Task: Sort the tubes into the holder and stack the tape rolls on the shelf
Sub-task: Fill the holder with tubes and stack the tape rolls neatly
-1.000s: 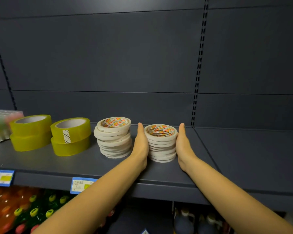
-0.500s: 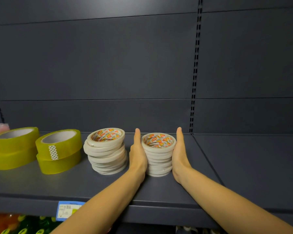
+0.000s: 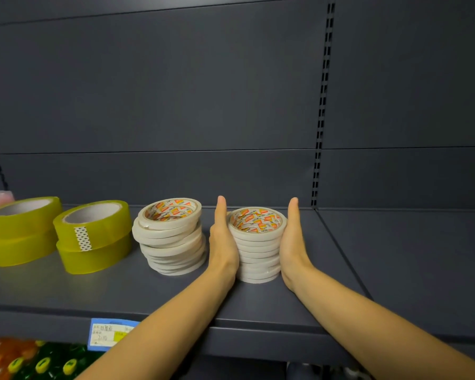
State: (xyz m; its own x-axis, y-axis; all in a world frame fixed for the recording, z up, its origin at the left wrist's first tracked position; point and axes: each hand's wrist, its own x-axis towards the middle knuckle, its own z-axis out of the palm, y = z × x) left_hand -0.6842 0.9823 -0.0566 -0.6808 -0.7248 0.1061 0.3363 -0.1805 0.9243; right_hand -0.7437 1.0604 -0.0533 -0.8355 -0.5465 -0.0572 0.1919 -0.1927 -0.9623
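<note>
- Two flat hands bracket a column of narrow white tape rolls point(image 3: 257, 246) on the dark grey shelf point(image 3: 395, 256), which fills the frame and carries every roll in view.
- Yellow tape rolls point(image 3: 93, 237), wide and stacked in pairs, stand at the left; a second pair point(image 3: 19, 231) sits beside them. Judged by their bulk, these are the heavier, steadier items and could be taken one at a time around the rim.
- White stack to the left point(image 3: 172, 237): its rolls sit visibly offset, a sign that these thin rings slide easily on one another.
- Left hand point(image 3: 222, 242) presses the held stack's left side, fingers straight and together, edge of the palm on the shelf.
- Right hand point(image 3: 293, 242) mirrors it on the right side, fingers likewise extended and closed up, not curled around anything.
- Handling judgement: each ring looks light and stiff, but the column is loose; squeezing low and evenly from both sides, as here, should square it, while a push near the top could shear it.
- No tubes can be identified in this view.
</note>
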